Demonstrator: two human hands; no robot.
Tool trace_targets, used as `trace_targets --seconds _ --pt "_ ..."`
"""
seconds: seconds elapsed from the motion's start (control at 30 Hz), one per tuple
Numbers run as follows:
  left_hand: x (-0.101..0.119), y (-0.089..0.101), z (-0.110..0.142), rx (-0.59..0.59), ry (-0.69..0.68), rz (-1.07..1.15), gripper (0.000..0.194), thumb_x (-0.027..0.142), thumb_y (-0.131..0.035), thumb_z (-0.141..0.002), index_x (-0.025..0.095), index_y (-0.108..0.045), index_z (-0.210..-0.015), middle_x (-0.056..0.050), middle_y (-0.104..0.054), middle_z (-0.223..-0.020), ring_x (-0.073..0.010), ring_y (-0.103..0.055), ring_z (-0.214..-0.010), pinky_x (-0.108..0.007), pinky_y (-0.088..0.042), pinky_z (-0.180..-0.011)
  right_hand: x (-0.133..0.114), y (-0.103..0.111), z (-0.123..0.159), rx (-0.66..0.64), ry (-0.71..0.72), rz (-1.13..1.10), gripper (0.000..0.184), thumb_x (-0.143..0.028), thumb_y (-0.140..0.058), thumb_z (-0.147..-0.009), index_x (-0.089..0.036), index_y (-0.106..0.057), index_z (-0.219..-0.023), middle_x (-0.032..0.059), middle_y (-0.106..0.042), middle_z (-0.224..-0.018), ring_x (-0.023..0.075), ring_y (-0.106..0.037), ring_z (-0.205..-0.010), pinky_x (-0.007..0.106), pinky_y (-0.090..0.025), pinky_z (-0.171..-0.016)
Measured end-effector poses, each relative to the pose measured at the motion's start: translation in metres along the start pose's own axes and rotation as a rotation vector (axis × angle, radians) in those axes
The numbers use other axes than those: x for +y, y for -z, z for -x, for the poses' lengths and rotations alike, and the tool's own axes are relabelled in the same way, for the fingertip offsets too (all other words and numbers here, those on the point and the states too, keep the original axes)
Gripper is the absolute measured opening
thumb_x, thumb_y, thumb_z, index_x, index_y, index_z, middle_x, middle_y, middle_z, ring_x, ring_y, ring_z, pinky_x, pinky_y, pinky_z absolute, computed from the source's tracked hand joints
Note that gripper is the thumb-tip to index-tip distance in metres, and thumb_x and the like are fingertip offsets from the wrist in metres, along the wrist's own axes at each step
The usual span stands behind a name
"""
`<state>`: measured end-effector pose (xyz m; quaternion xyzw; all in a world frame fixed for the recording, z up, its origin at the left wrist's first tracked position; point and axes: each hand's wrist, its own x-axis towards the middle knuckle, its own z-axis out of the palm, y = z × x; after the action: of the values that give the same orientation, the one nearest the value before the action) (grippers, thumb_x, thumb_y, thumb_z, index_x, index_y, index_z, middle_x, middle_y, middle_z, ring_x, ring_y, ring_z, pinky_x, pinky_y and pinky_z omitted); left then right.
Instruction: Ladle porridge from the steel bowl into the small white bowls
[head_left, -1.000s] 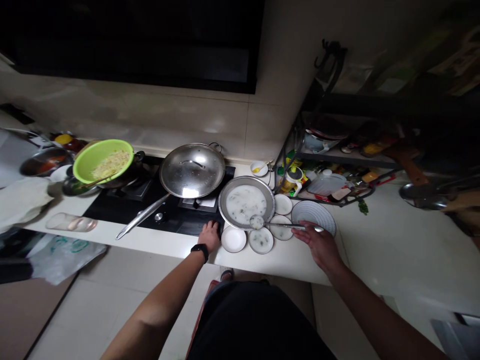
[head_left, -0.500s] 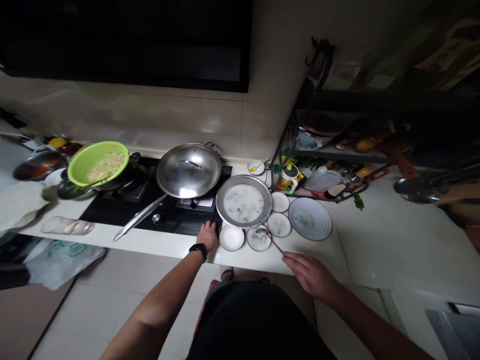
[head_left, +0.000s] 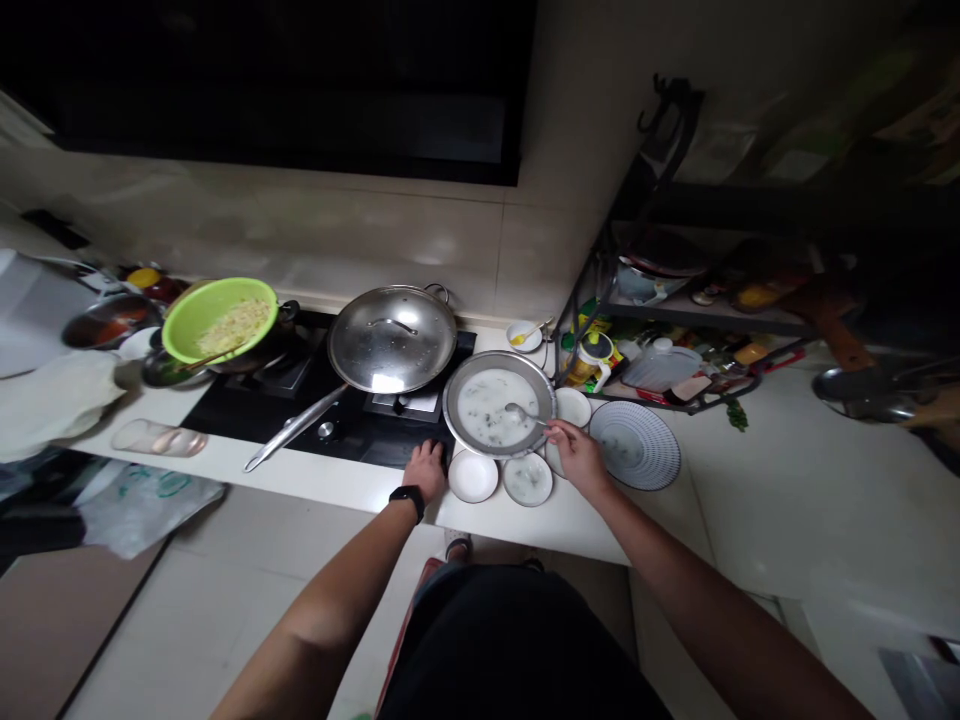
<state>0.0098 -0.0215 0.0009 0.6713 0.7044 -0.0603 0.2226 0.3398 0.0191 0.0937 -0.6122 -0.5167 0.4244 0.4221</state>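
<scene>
My right hand (head_left: 576, 455) grips a long metal spoon (head_left: 529, 414), and its bowl sits in the milky soup inside a large steel dish (head_left: 465, 420). Flecks of green float in the soup. My left hand (head_left: 424, 470) rests with its fingers apart on the counter edge beside the hob, just below the dish's rim. Small white plates (head_left: 472, 476) (head_left: 527, 479) lie close to both hands, and another (head_left: 572, 406) is partly behind my right hand. A blue-striped plate (head_left: 634, 445) lies to the right, holding a thin film of liquid.
A lidded steel wok (head_left: 392, 340) sits on the black hob (head_left: 397, 450). Left of it, a green colander of noodles (head_left: 214, 322) rests on a pan. A wire rack of bottles and jars (head_left: 675, 340) stands at the right, and a small bowl (head_left: 523, 335) holds a spoon.
My right hand has moved up and left from the counter's front, carrying the spoon from the small plates into the soup in the steel dish. My left hand has barely moved.
</scene>
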Motion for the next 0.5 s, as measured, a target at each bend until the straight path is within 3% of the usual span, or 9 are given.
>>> trace_targets --seconds 0.1,0.23,0.5 --pt "0.000 0.000 0.001 0.009 -0.003 0.023 0.060 0.019 -0.045 -0.097 0.018 -0.052 -0.157 -0.017 -0.048 -0.160 -0.0333 -0.048 -0.135 -0.045 -0.040 -0.116 0.011 -0.010 -0.006 0.080 -0.177 -0.182 0.044 -0.065 -0.076 -0.083 -0.023 -0.073 -0.097 0.0086 -0.082 -0.080 0.0303 -0.082 -0.082 0.047 -0.067 -0.086" --pt "-0.001 -0.001 0.001 0.009 0.000 0.035 0.059 0.019 -0.045 -0.098 0.018 -0.052 -0.157 -0.016 -0.048 -0.161 -0.0331 -0.047 -0.136 -0.044 -0.041 -0.115 0.017 -0.005 -0.006 0.149 -0.325 -0.407 0.038 -0.054 -0.085 -0.079 -0.021 -0.069 -0.092 0.0076 -0.081 -0.077 0.0291 -0.084 -0.081 0.042 -0.069 -0.082" --pt "-0.002 0.000 0.000 0.008 -0.004 0.027 0.059 0.020 -0.046 -0.098 0.019 -0.053 -0.156 -0.014 -0.049 -0.160 -0.0321 -0.048 -0.135 -0.044 -0.038 -0.118 0.012 0.022 0.002 0.179 -0.316 -0.491 0.040 -0.050 -0.092 -0.076 -0.020 -0.071 -0.092 0.0085 -0.081 -0.080 0.0300 -0.084 -0.081 0.046 -0.069 -0.087"
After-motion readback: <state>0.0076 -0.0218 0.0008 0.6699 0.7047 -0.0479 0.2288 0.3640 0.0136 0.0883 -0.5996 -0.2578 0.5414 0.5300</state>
